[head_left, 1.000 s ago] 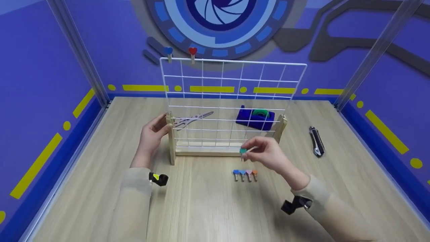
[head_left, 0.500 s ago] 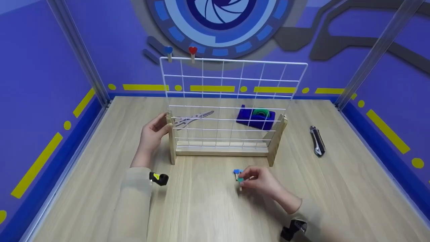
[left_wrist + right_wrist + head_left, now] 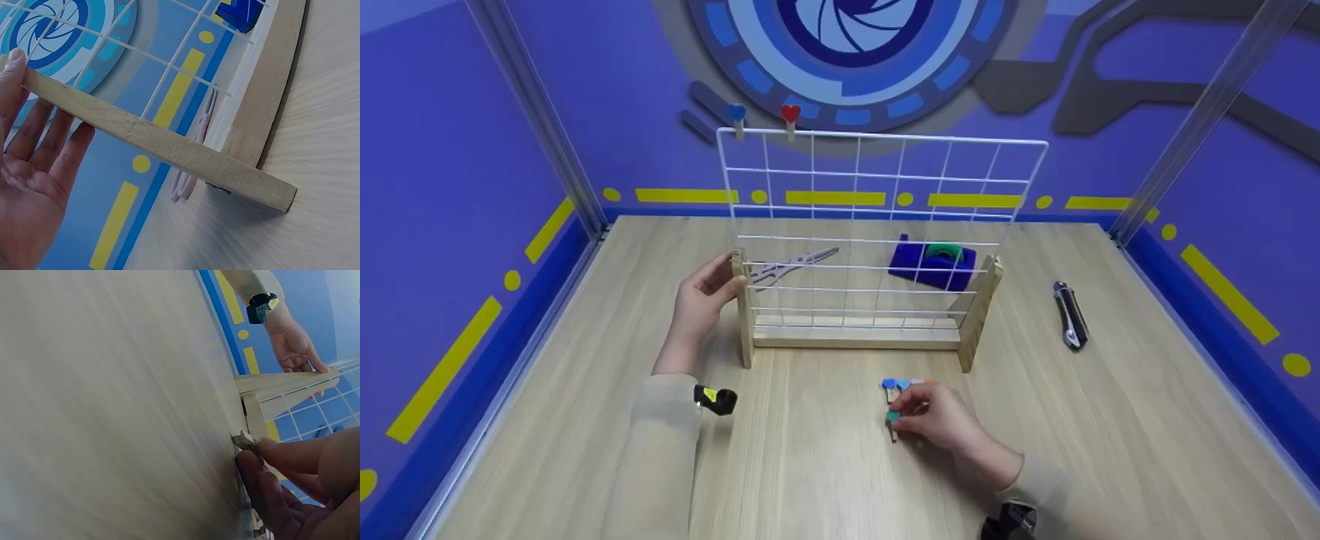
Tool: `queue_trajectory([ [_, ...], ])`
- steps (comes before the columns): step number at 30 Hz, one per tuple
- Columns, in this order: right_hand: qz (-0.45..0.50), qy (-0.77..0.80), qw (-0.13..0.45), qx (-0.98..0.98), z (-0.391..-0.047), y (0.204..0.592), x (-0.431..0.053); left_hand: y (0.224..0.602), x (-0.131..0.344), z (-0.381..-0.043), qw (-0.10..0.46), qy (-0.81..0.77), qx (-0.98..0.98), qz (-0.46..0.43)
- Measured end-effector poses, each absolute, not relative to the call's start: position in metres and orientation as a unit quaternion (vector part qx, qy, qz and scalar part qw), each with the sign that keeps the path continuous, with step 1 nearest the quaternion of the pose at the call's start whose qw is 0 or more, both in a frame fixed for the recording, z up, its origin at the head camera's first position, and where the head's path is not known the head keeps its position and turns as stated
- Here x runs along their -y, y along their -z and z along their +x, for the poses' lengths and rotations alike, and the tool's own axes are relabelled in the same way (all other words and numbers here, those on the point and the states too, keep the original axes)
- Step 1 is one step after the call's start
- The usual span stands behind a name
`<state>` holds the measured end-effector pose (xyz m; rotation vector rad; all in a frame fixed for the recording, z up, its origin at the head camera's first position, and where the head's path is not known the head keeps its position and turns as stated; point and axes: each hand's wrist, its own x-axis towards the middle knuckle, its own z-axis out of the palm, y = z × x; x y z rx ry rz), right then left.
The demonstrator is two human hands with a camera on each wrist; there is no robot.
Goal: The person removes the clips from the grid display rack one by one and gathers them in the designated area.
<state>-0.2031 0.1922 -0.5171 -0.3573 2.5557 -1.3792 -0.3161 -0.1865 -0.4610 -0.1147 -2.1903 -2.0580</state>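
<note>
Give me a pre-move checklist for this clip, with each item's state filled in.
1. Right grip pinching the teal heart clip: ok.
2. Left grip holding the left wooden post: ok.
3. Blue heart clip and red heart clip on the grid's top wire: ok.
4. Loose row of clips fully visible from the head view: not ok, the right grip partly covers it.
5. Teal clip clear of the tabletop: cannot tell.

Clips (image 3: pixel 889 385) lie before the wire grid (image 3: pixel 853 213), a tape dispenser (image 3: pixel 931 276) behind, a knife (image 3: pixel 1070 316) right.
</note>
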Motion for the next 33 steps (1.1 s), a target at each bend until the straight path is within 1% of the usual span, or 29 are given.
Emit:
queue_trajectory([
  [9, -0.119, 0.457, 0.116, -0.874, -0.203, 0.518, -0.190, 0.461, 0.186, -0.316, 0.071, 0.685, 0.724, -0.038],
  [15, -0.114, 0.445, 0.111, -0.881, -0.204, 0.519, -0.190, 0.462, 0.184, -0.316, 0.080, 0.697, 0.711, -0.042],
  [21, -0.101, 0.459, 0.127, -0.874, -0.206, 0.517, -0.191, 0.462, 0.184, -0.317, 0.084, 0.697, 0.711, -0.043],
  [26, -0.114, 0.455, 0.112, -0.876, -0.205, 0.508, -0.195, 0.462, 0.185, -0.317, 0.084, 0.694, 0.714, -0.045],
  [33, -0.142, 0.446, 0.094, -0.878, -0.206, 0.485, -0.196, 0.463, 0.186, -0.316, 0.077, 0.682, 0.725, -0.046],
])
